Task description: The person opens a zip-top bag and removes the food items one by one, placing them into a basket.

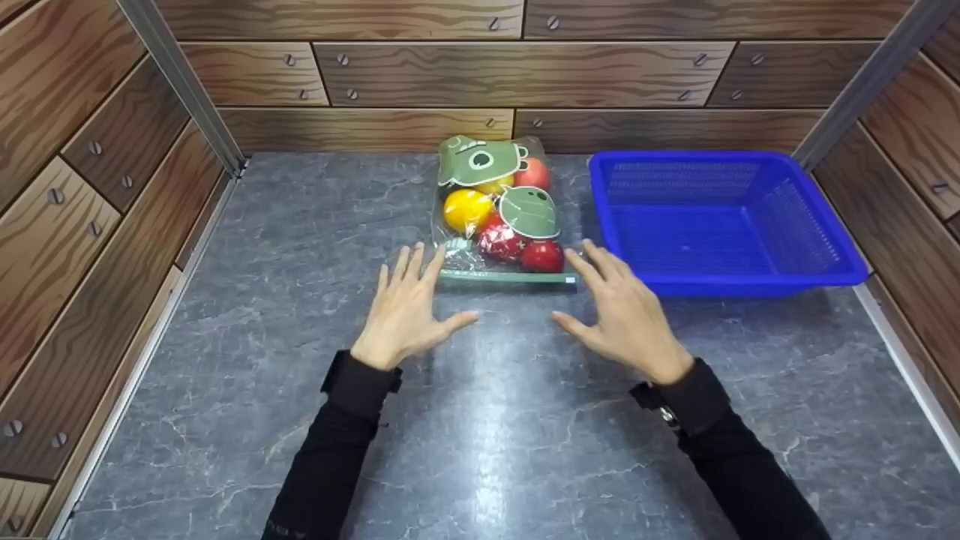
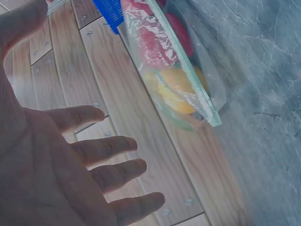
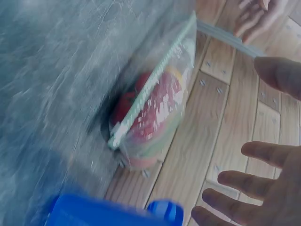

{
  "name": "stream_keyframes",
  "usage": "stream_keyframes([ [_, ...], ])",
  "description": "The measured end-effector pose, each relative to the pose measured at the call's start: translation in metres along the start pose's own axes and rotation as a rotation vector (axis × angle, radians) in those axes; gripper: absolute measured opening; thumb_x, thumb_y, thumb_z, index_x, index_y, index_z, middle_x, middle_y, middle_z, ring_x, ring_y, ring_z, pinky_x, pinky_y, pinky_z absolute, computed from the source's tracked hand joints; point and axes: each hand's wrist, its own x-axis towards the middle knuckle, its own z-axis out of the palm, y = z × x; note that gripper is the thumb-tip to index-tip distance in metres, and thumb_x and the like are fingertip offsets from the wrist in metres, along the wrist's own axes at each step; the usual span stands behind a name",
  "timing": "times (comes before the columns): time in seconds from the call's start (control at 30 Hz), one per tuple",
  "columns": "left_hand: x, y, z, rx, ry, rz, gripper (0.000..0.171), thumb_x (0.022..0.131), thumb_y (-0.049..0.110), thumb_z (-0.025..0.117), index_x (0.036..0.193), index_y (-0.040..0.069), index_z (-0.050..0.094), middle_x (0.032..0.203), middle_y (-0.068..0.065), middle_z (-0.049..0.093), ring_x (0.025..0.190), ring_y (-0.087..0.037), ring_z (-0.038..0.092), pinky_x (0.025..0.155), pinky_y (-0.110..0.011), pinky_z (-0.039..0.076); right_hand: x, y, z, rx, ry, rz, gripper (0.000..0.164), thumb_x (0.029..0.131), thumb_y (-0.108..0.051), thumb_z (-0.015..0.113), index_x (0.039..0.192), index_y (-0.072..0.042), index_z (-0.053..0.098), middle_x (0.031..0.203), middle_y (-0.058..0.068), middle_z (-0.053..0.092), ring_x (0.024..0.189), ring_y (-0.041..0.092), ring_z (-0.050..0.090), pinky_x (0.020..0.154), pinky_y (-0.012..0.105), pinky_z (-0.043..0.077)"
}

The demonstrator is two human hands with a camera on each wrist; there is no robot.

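Observation:
A clear zip bag (image 1: 529,214) with green cartoon prints lies on the table, its green slider strip (image 1: 510,277) along the near edge. Through the plastic show a yellow fruit (image 1: 466,210), red fruit (image 1: 541,256) and an orange-red one (image 1: 532,174). My left hand (image 1: 409,311) hovers by the bag's near left corner, fingers spread and straight, holding nothing. On the other side, my right hand (image 1: 626,315) is spread likewise near the slider end, also with nothing in it. Both wrist views show the palms apart from the bag (image 2: 174,70).
A blue plastic basket (image 1: 731,286) with perforated walls stands right of the bag. Wood-patterned panels (image 1: 517,75) enclose the grey marbled table (image 1: 300,225) at the back and both sides, with metal posts (image 1: 187,90) at the corners.

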Motion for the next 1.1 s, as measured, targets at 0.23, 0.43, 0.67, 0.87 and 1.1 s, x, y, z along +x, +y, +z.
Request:
stream_keyframes([
  [0.23, 0.025, -0.009, 0.008, -0.009, -0.066, -0.035, 0.105, 0.081, 0.075, 0.055, 0.157, 0.016, 0.012, 0.161, -0.022, 0.013, 0.151, -0.038, 0.009, 0.120, -0.060, 0.010, 0.025, -0.005, 0.024, 0.041, -0.068, 0.055, 0.084, 0.081, -0.049, 0.073, 0.148, -0.013, 0.038, 0.153, 0.021, 0.038, 0.132, 0.042, 0.045, 0.092, 0.061, 0.050],
  [0.43, 0.046, -0.011, 0.022, -0.037, -0.090, -0.043, 0.099, 0.087, 0.061, 0.060, 0.156, 0.011, 0.010, 0.160, -0.024, 0.014, 0.150, -0.041, 0.013, 0.120, -0.058, 0.015, 0.035, -0.001, 0.041, 0.045, -0.157, 0.192, 0.087, 0.081, -0.041, 0.075, 0.150, -0.008, 0.032, 0.153, 0.028, 0.032, 0.128, 0.052, 0.046, 0.092, 0.065, 0.047],
  [0.67, 0.058, -0.012, 0.033, -0.058, -0.115, -0.068, 0.086, 0.093, 0.052, 0.058, 0.154, 0.005, 0.019, 0.153, -0.029, 0.032, 0.141, -0.047, 0.032, 0.116, -0.057, 0.028, 0.037, 0.008, 0.054, 0.105, -0.216, 0.266, 0.086, 0.082, -0.031, 0.077, 0.151, -0.008, 0.030, 0.146, 0.036, 0.037, 0.123, 0.054, 0.049, 0.099, 0.065, 0.043],
  [0.87, 0.063, -0.013, 0.041, -0.081, -0.091, -0.061, 0.077, 0.091, 0.044, 0.065, 0.147, 0.000, 0.035, 0.143, -0.029, 0.047, 0.136, -0.045, 0.041, 0.118, -0.053, 0.027, 0.040, 0.015, 0.060, 0.076, -0.197, 0.225, 0.084, 0.081, -0.018, 0.078, 0.150, -0.004, 0.033, 0.136, 0.035, 0.050, 0.114, 0.051, 0.058, 0.093, 0.059, 0.049],
  [1.1, 0.064, -0.014, 0.047, -0.098, -0.001, -0.080, 0.049, 0.087, 0.023, 0.073, 0.131, 0.005, 0.058, 0.124, -0.022, 0.064, 0.115, -0.042, 0.058, 0.103, -0.051, 0.045, 0.040, 0.017, 0.063, 0.025, -0.099, 0.172, 0.079, 0.074, -0.003, 0.080, 0.144, -0.003, 0.043, 0.095, 0.027, 0.070, 0.074, 0.044, 0.066, 0.063, 0.054, 0.054],
])
